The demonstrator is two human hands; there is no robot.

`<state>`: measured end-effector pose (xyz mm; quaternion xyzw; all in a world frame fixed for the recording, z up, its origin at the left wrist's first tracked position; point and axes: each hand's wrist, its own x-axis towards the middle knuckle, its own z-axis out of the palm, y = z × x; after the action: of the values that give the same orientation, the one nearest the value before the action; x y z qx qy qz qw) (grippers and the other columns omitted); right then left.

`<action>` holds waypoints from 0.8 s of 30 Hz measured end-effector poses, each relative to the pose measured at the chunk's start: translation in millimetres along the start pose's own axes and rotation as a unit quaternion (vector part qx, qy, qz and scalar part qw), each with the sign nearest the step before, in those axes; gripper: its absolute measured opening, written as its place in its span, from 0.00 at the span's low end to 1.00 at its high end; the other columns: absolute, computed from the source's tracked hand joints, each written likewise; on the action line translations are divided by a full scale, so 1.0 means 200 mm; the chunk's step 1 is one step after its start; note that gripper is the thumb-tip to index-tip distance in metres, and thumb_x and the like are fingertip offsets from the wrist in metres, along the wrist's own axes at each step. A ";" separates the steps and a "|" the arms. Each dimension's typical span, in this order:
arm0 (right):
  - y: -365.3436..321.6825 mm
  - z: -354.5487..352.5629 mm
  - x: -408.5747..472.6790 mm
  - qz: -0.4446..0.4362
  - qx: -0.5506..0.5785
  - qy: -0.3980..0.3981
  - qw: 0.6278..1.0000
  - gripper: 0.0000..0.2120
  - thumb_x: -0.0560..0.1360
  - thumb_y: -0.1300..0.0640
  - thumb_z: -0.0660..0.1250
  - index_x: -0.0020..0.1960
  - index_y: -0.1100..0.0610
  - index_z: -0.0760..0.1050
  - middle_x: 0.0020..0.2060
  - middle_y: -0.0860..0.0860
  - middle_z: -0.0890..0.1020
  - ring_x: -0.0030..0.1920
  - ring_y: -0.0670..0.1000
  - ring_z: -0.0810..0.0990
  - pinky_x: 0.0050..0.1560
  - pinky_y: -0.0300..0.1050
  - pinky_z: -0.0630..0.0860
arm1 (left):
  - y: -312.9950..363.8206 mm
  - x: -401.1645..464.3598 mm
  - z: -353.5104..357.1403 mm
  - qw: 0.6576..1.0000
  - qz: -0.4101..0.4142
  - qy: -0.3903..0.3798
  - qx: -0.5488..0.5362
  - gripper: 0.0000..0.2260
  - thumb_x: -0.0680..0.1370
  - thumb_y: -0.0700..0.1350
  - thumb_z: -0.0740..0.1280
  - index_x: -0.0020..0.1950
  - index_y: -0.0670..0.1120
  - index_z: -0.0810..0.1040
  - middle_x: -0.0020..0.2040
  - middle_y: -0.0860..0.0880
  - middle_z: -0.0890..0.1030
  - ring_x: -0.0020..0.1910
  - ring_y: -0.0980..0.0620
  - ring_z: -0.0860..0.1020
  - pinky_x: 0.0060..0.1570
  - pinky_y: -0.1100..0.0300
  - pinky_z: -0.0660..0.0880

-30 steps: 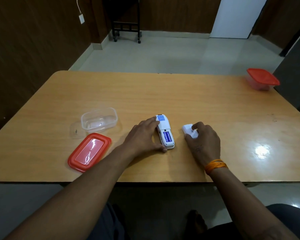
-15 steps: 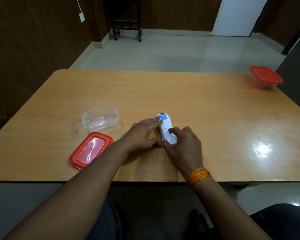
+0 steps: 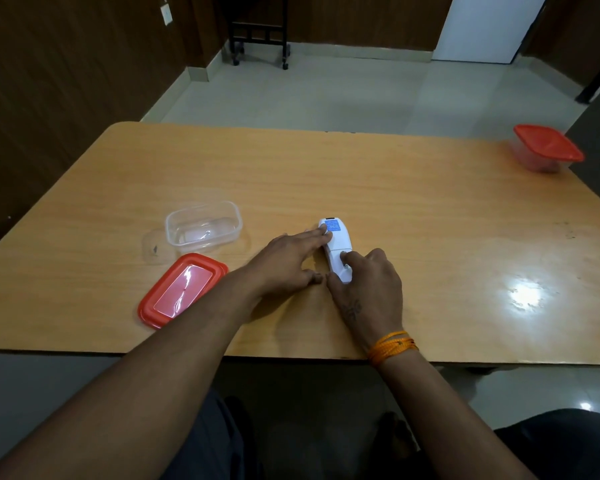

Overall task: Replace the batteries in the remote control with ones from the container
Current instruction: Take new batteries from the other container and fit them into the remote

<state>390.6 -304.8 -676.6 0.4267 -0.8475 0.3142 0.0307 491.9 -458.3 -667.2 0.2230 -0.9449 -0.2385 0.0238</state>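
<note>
A white remote control (image 3: 336, 242) lies face down near the middle of the wooden table (image 3: 326, 174), a blue label at its far end. My left hand (image 3: 284, 261) rests flat against its left side, fingertips touching the top end. My right hand (image 3: 368, 289) lies over its near end, fingers pressing the white battery cover (image 3: 338, 263) onto the back. No batteries show. The clear container (image 3: 203, 226) stands open to the left, and it looks empty. Its red lid (image 3: 181, 289) lies in front of it.
A second clear container with a red lid (image 3: 546, 148) sits at the far right corner of the table. A black wheeled stand (image 3: 258, 29) is on the floor beyond the table. The table's near edge runs just under my wrists.
My right hand carried the white battery cover from the right of the remote onto its back, hiding the blue batteries. My left hand stayed against the remote.
</note>
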 end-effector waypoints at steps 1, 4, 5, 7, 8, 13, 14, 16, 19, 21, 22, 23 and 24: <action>0.00 0.01 0.00 -0.003 0.000 0.005 1.000 0.18 0.76 0.49 0.75 0.61 0.58 0.84 0.42 0.54 0.73 0.40 0.55 0.74 0.39 0.45 0.68 | 0.00 0.00 0.00 1.000 -0.001 -0.002 0.003 0.38 0.79 0.48 0.73 0.85 0.52 0.58 0.86 0.55 0.54 0.84 0.56 0.56 0.79 0.50 0.54; 0.01 0.02 0.01 -0.010 -0.001 0.017 1.000 0.14 0.75 0.51 0.75 0.56 0.59 0.84 0.40 0.54 0.71 0.38 0.55 0.73 0.38 0.44 0.66 | 0.01 0.00 -0.01 1.000 -0.003 -0.007 0.008 0.38 0.79 0.47 0.73 0.85 0.52 0.58 0.86 0.55 0.55 0.84 0.56 0.56 0.79 0.49 0.54; 0.01 0.03 0.01 -0.012 -0.004 0.020 1.000 0.14 0.74 0.51 0.75 0.55 0.59 0.84 0.40 0.53 0.71 0.37 0.55 0.72 0.37 0.44 0.66 | 0.01 0.00 -0.01 1.000 -0.003 -0.009 0.007 0.38 0.79 0.47 0.73 0.85 0.52 0.58 0.86 0.55 0.56 0.84 0.56 0.57 0.79 0.49 0.54; 0.01 0.05 0.02 -0.013 -0.013 0.023 1.000 0.13 0.74 0.51 0.76 0.52 0.59 0.84 0.40 0.53 0.69 0.36 0.54 0.70 0.36 0.44 0.66 | 0.01 0.01 -0.01 1.000 -0.004 -0.012 0.005 0.38 0.79 0.47 0.73 0.85 0.52 0.59 0.85 0.55 0.56 0.83 0.56 0.57 0.79 0.50 0.54; 0.01 0.05 0.02 -0.011 -0.016 0.020 1.000 0.12 0.74 0.51 0.76 0.51 0.59 0.83 0.39 0.53 0.69 0.36 0.54 0.70 0.36 0.44 0.66 | 0.01 0.01 -0.01 1.000 -0.004 -0.011 0.006 0.38 0.79 0.47 0.73 0.85 0.52 0.59 0.85 0.55 0.56 0.83 0.55 0.57 0.79 0.50 0.54; 0.00 0.03 0.04 -0.004 -0.020 0.007 1.000 0.14 0.73 0.48 0.75 0.50 0.58 0.82 0.39 0.53 0.69 0.35 0.55 0.69 0.36 0.45 0.64 | 0.01 -0.01 0.00 1.000 -0.008 -0.002 -0.008 0.38 0.78 0.46 0.74 0.85 0.52 0.59 0.85 0.55 0.56 0.83 0.56 0.57 0.81 0.47 0.51; 0.00 0.02 0.04 0.004 -0.018 0.003 1.000 0.15 0.73 0.47 0.75 0.52 0.57 0.81 0.39 0.53 0.71 0.35 0.56 0.70 0.36 0.45 0.65 | 0.01 -0.01 0.00 1.000 -0.009 0.001 -0.020 0.39 0.78 0.46 0.74 0.85 0.52 0.58 0.86 0.55 0.55 0.84 0.55 0.56 0.81 0.47 0.51; -0.01 0.00 0.04 0.034 -0.007 0.000 0.999 0.16 0.73 0.47 0.73 0.55 0.56 0.80 0.41 0.55 0.75 0.36 0.56 0.72 0.37 0.46 0.65 | -0.01 -0.02 0.01 0.999 -0.013 0.005 -0.038 0.43 0.77 0.46 0.75 0.86 0.50 0.54 0.86 0.53 0.53 0.85 0.52 0.51 0.83 0.49 0.51; -0.02 -0.03 0.06 0.080 0.028 0.005 0.996 0.15 0.75 0.48 0.69 0.57 0.56 0.78 0.44 0.55 0.81 0.41 0.59 0.77 0.40 0.48 0.66 | 0.00 -0.03 0.00 0.999 -0.039 0.010 -0.033 0.47 0.77 0.51 0.76 0.86 0.50 0.49 0.87 0.51 0.49 0.85 0.51 0.46 0.83 0.51 0.52; 0.00 -0.06 0.09 0.119 0.071 0.002 0.990 0.12 0.78 0.50 0.65 0.56 0.57 0.79 0.44 0.56 0.84 0.45 0.60 0.80 0.43 0.50 0.72 | 0.00 -0.03 -0.01 0.998 -0.054 0.003 -0.021 0.47 0.77 0.54 0.75 0.86 0.49 0.49 0.87 0.51 0.49 0.85 0.51 0.47 0.83 0.54 0.51; 0.01 -0.06 0.11 0.144 0.097 -0.001 0.985 0.11 0.80 0.51 0.62 0.53 0.57 0.79 0.44 0.57 0.84 0.45 0.61 0.80 0.43 0.50 0.73 | 0.00 -0.04 -0.01 0.998 -0.058 -0.004 -0.014 0.45 0.78 0.55 0.74 0.86 0.48 0.50 0.87 0.51 0.50 0.85 0.51 0.47 0.82 0.55 0.51; 0.02 -0.07 0.13 0.169 0.122 0.000 0.978 0.13 0.81 0.52 0.60 0.49 0.58 0.79 0.43 0.57 0.84 0.44 0.60 0.79 0.40 0.49 0.71 | 0.00 -0.04 -0.01 0.998 -0.061 -0.011 -0.006 0.44 0.78 0.56 0.73 0.86 0.48 0.52 0.87 0.50 0.51 0.85 0.51 0.48 0.81 0.56 0.50; 0.03 -0.08 0.14 0.188 0.143 0.004 0.972 0.16 0.83 0.51 0.58 0.44 0.59 0.78 0.41 0.57 0.83 0.43 0.60 0.78 0.38 0.48 0.69 | 0.00 -0.04 -0.01 0.998 -0.061 -0.017 0.002 0.42 0.79 0.57 0.73 0.86 0.48 0.54 0.87 0.50 0.51 0.85 0.51 0.49 0.80 0.56 0.50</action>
<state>363.4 -312.7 -657.4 0.2582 -0.8588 0.4338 -0.0870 499.2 -455.9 -664.1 0.2763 -0.9303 -0.2411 -0.0074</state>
